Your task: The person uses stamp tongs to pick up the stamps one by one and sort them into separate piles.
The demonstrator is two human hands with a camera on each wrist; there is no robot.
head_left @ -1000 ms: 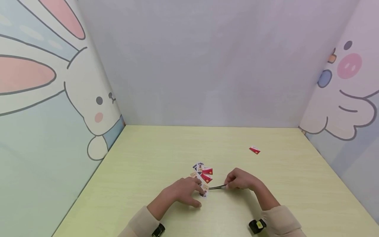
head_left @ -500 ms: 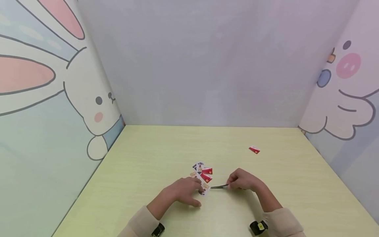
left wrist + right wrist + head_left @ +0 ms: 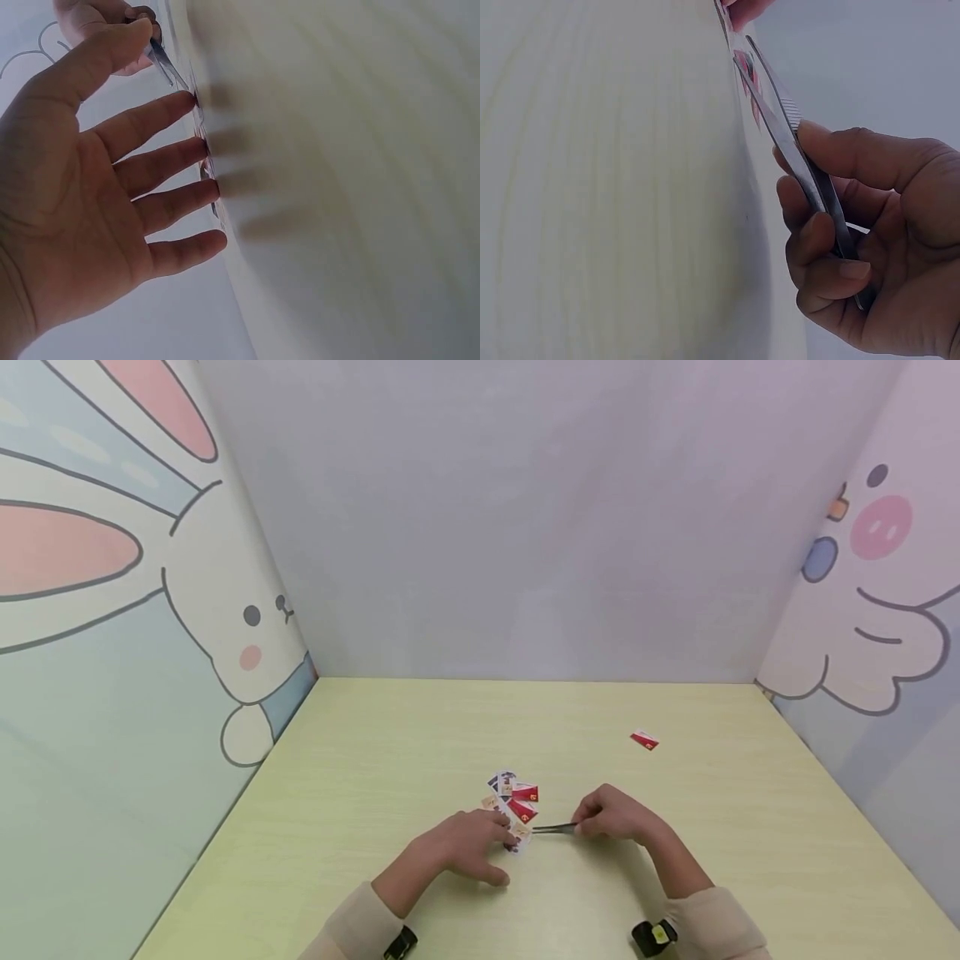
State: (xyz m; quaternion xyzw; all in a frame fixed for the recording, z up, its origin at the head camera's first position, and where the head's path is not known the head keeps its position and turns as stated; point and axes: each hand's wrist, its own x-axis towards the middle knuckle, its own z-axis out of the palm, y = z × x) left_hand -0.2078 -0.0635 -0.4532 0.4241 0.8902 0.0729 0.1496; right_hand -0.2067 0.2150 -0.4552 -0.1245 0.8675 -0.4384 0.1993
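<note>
My right hand pinches a pair of metal tweezers between thumb and curled fingers. The two arms of the tweezers stand apart at the tips, and nothing shows between them in the right wrist view. In the head view, their tips lie beside a small printed paper piece at the edge of an overlapping cluster. The left hand rests its fingertips on that cluster, fingers straight and spread, partly covering it. Two red-and-white pieces lie at the cluster's right side.
A lone red-and-white paper piece lies farther back on the right of the pale wooden table. A grey wall stands behind, with cartoon-printed panels on both sides.
The tweezers have shifted slightly right with my right hand, and their tips have spread apart. The paper piece under the left fingers has moved slightly right. My left hand has stayed put.
</note>
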